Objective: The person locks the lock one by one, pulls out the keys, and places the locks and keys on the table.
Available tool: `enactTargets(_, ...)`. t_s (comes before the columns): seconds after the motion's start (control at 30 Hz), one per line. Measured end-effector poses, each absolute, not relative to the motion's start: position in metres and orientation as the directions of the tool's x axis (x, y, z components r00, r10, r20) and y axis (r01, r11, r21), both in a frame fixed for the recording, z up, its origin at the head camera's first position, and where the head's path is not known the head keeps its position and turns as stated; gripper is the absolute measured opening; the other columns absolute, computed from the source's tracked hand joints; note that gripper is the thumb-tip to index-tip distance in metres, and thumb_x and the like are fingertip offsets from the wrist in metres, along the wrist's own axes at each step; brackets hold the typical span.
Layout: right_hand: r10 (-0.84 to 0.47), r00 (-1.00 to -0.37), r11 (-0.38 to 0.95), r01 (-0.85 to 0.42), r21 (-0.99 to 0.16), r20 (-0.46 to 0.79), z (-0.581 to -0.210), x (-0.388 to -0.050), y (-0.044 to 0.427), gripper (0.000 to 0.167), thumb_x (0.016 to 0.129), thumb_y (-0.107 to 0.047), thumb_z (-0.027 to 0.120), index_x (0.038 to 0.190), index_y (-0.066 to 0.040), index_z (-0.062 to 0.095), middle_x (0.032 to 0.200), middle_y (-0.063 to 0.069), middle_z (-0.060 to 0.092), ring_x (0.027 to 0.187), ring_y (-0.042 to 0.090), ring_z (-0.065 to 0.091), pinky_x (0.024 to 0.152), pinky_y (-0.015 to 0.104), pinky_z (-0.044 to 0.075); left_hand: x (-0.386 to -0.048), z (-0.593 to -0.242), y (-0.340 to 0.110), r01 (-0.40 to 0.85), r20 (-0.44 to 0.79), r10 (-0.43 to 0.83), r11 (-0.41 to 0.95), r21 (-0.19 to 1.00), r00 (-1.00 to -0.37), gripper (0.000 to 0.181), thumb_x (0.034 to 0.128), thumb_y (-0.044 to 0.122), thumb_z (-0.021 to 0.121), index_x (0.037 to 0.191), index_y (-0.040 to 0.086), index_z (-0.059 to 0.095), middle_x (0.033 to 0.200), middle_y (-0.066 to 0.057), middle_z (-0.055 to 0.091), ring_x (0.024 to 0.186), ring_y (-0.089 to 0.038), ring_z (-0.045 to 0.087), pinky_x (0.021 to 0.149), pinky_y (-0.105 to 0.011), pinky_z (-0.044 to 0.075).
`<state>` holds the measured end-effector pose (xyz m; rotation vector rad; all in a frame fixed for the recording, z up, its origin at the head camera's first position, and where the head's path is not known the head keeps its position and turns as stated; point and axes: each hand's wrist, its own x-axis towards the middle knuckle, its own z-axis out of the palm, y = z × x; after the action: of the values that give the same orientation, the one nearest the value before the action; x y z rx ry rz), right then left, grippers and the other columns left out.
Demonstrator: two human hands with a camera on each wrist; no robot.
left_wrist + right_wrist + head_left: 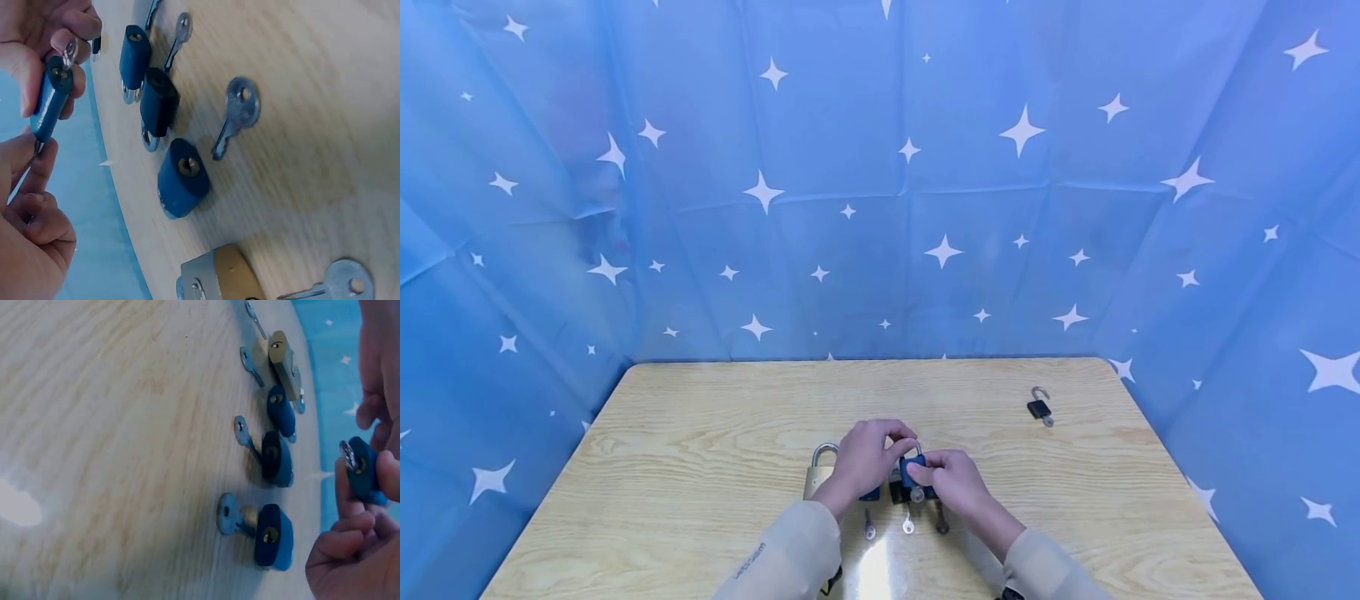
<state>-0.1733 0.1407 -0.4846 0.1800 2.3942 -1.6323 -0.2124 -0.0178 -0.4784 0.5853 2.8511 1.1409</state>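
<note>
Raised over the table is a small blue padlock (912, 472) with a key (70, 54) in its keyhole. My right hand (957, 482) grips its body between thumb and fingers. At the other end, my left hand (868, 454) pinches the shackle; whether the shackle is locked or loose I cannot tell. Beneath the hands stands a row of padlocks: a large brass one (284, 365), a blue one (182, 180), a dark one (159, 102) and another blue one (134, 57). Loose keys, such as one flat key (242, 107), lie before them.
At the table's far right lies a black padlock (1039, 409) with its shackle open and a key in it. The wooden table (700, 417) ends at a blue star-patterned curtain (850, 250) behind and on both sides.
</note>
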Motion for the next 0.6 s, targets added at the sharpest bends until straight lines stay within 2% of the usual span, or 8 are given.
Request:
enactTargets(0.1,-0.039,-0.963,0.357,0.237,-0.903,-0.268,-0.486,-0.173,0.142,0.021,0.089,-0.022,0.069,0.087,-0.002,0.071,0.080,0.000,0.065,0.082,0.014,0.054,0.075,0.029,0.039,-0.210,-0.480,-0.018,0.317,0.115,0.330,0.665,0.676,-0.937,0.019,0.0966,0.034,0.060,0.107,0.025,0.073,0.103,0.010,0.073,0.080,-0.005,0.060,0.063,-0.023,0.044)
enactTargets(0.23,-0.060,-0.960,0.328,0.239,-0.914,-0.273,-0.489,-0.173,0.144,0.024,0.090,-0.026,0.068,0.094,-0.003,0.073,0.083,0.000,0.067,0.083,0.013,0.056,0.077,0.030,0.042,-0.204,-0.480,-0.021,0.257,0.089,0.279,0.651,0.714,-0.956,0.025,0.0992,0.036,0.055,0.114,0.023,0.071,0.101,0.007,0.073,0.074,-0.009,0.059,0.060,-0.025,0.044)
enactTargets(0.4,-0.065,-0.957,0.306,0.252,-0.918,-0.284,-0.490,-0.174,0.146,0.029,0.089,-0.029,0.069,0.104,-0.005,0.072,0.091,0.001,0.069,0.087,0.014,0.058,0.080,0.031,0.045,-0.192,-0.482,-0.030,0.139,0.015,0.208,0.596,0.791,-0.978,0.030,0.0997,0.038,0.051,0.106,0.017,0.072,0.090,0.007,0.073,0.073,-0.006,0.060,0.065,-0.026,0.047)
enactTargets(0.6,-0.037,-0.954,0.271,0.278,-0.922,-0.299,-0.491,-0.175,0.147,0.032,0.091,-0.027,0.067,0.108,-0.001,0.071,0.092,0.006,0.072,0.083,0.014,0.063,0.078,0.033,0.051,-0.171,-0.487,-0.035,0.089,-0.060,0.262,0.521,0.849,-0.963,0.023,0.0946,0.030,0.061,0.098,0.012,0.074,0.086,0.001,0.074,0.066,-0.005,0.057,0.058,-0.025,0.046)
